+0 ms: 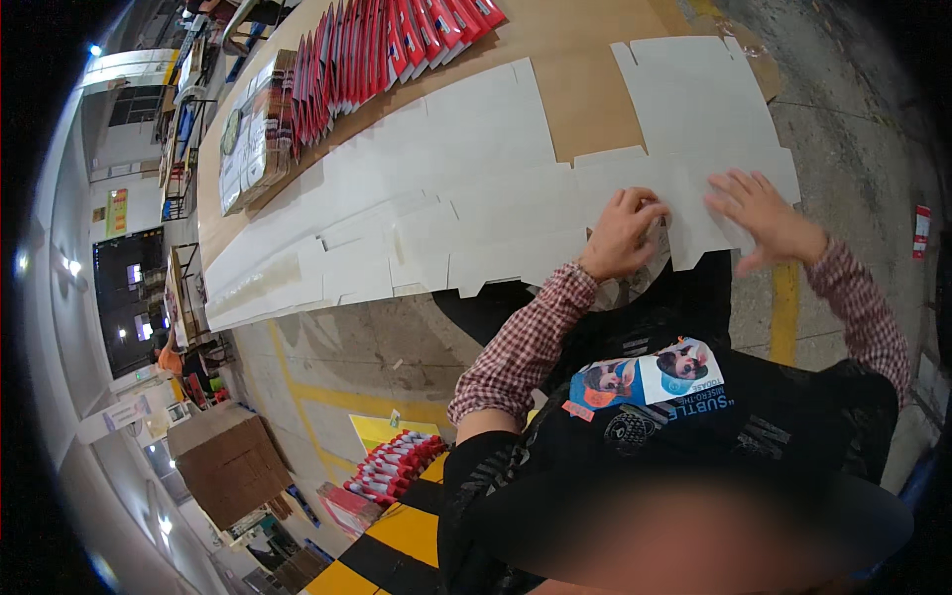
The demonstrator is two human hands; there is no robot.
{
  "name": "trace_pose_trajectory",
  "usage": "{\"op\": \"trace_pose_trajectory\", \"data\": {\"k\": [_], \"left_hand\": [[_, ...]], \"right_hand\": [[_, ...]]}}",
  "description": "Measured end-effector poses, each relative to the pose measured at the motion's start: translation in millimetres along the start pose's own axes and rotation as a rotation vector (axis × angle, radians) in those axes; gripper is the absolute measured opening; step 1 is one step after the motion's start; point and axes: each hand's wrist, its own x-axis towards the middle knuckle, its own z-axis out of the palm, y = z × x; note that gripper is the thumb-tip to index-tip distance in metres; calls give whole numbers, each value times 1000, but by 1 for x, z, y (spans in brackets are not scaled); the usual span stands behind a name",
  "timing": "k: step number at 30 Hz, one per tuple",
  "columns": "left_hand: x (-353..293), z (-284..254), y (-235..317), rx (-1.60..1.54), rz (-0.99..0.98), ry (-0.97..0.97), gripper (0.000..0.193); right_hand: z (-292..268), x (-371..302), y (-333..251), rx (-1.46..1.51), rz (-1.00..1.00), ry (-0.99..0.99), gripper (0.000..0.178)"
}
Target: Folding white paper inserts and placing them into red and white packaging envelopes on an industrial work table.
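Pressing down on a flat white die-cut carton blank [555,188], your left hand [623,235] is curled with its fingertips bunched on the notched near edge, while your right hand [762,213] lies open, fingers spread, flat on the sheet. The smooth blank lies on a brown board tabletop [585,89], its flaps overhanging the edge. Glossy red packets [397,40] fan along the far side. Whatever your left fingers pinch is hidden.

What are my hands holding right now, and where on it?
Both press on the flat white cardboard blank: left hand pinches its near edge, right hand lies flat on top.
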Motion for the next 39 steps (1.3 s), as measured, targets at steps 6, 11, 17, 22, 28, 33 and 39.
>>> {"op": "trace_pose_trajectory", "data": {"k": [6, 11, 17, 22, 28, 33, 39], "left_hand": [[-5, -9, 21, 358, 90, -218, 62], [7, 8, 4, 80, 46, -87, 34], [31, 37, 5, 102, -300, 119, 31], [24, 56, 27, 738, 12, 19, 49], [-29, 3, -18, 542, 146, 54, 51], [0, -23, 8, -262, -809, 247, 25], [-10, 36, -7, 724, -60, 159, 54]], "right_hand": [[55, -21, -1, -350, 75, 213, 57], [-3, -1, 63, 455, 114, -60, 32], [3, 24, 81, 270, 250, 279, 40], [81, 26, 69, -228, 261, 597, 46], [73, 35, 66, -173, 249, 621, 51], [79, 29, 68, -221, 282, 567, 55], [73, 35, 58, -305, 331, 557, 59]]}}
